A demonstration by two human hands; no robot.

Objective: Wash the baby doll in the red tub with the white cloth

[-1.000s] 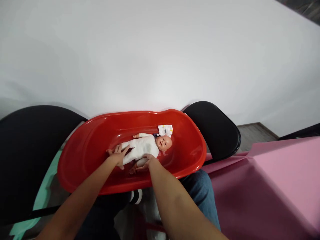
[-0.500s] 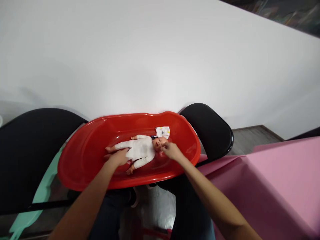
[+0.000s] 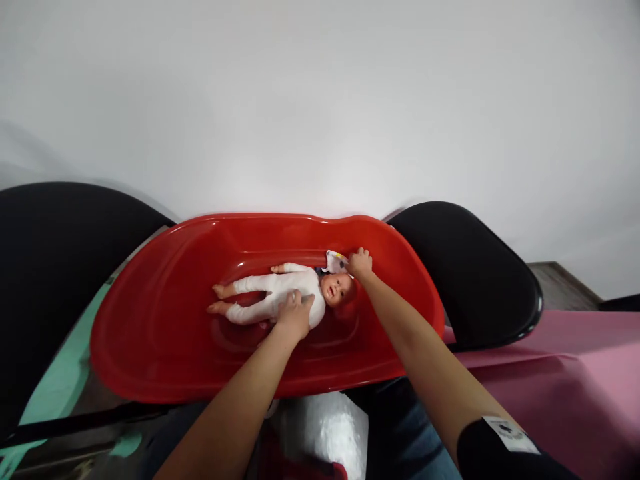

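A baby doll with a white cloth body lies on its back in a red baby bathtub, its head to the right and its feet to the left. My left hand rests on the doll's torso with its fingers apart. Beyond the doll's head, my right hand has its fingers closed on the edge of a small white printed cloth. That cloth lies against the tub's far side, partly covered by my fingers.
Black chair seats stand on both sides of the tub, a left chair and a right chair. A white wall rises behind. Pink cloth spreads at the right, and a mint-green plastic piece sits low at the left.
My right hand has gone from beside the doll's face to the cloth and taken hold of its edge. My left hand has shifted right, from the doll's legs onto its torso.
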